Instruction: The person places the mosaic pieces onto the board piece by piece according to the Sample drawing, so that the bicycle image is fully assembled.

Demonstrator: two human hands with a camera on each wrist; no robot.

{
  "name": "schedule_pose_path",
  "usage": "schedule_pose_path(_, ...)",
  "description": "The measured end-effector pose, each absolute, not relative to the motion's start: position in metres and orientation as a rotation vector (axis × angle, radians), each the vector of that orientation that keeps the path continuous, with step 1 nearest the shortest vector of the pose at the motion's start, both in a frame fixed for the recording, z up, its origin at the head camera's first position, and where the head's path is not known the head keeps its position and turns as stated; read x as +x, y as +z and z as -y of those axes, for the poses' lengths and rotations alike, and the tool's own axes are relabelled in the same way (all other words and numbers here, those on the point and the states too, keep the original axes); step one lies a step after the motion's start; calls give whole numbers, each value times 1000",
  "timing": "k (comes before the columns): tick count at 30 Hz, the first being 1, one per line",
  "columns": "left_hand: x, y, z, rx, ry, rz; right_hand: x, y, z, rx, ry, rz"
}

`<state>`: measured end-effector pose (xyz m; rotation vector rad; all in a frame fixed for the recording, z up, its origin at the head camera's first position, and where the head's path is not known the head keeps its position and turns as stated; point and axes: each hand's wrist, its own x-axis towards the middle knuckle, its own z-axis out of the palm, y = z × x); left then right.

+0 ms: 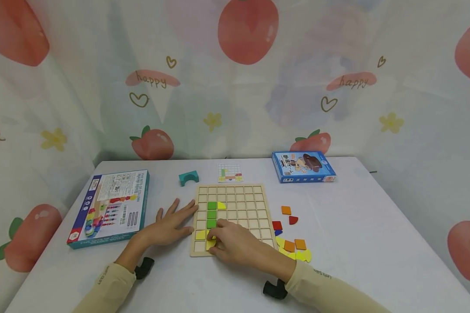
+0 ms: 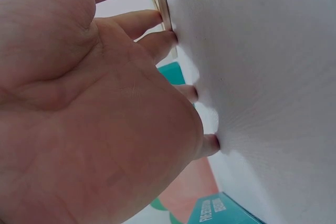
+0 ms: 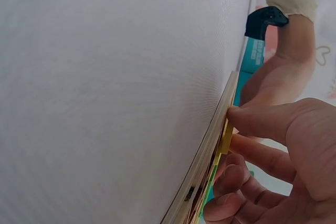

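A wooden grid board [image 1: 240,190] lies on the table, with green squares [image 1: 212,214] in one column, a yellow quarter-round piece [image 1: 221,205] beside the top one, and a yellow square [image 1: 200,235] near the lower left. My right hand [image 1: 236,244] is over the board's lower left; in the right wrist view its thumb and index finger pinch a yellow piece [image 3: 226,139] at the board. My left hand [image 1: 166,228] lies with fingers spread, fingertips at the board's left edge; the left wrist view shows its palm [image 2: 105,103] and nothing held.
Loose orange [image 1: 300,244], red [image 1: 276,225], yellow and blue pieces lie right of the board. Behind it are a patterned card [image 1: 230,173] and a teal arch block [image 1: 189,178]. A large box [image 1: 111,208] stands left, a blue box [image 1: 303,167] at the back right.
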<state>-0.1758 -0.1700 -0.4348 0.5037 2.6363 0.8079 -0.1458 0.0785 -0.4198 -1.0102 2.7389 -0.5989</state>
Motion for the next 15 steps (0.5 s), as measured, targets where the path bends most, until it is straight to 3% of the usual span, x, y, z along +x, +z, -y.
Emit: schedule_pose_path(15,-176,-436,170,498,818,-2642,-146,-421,-78,-997,-585,-2747)
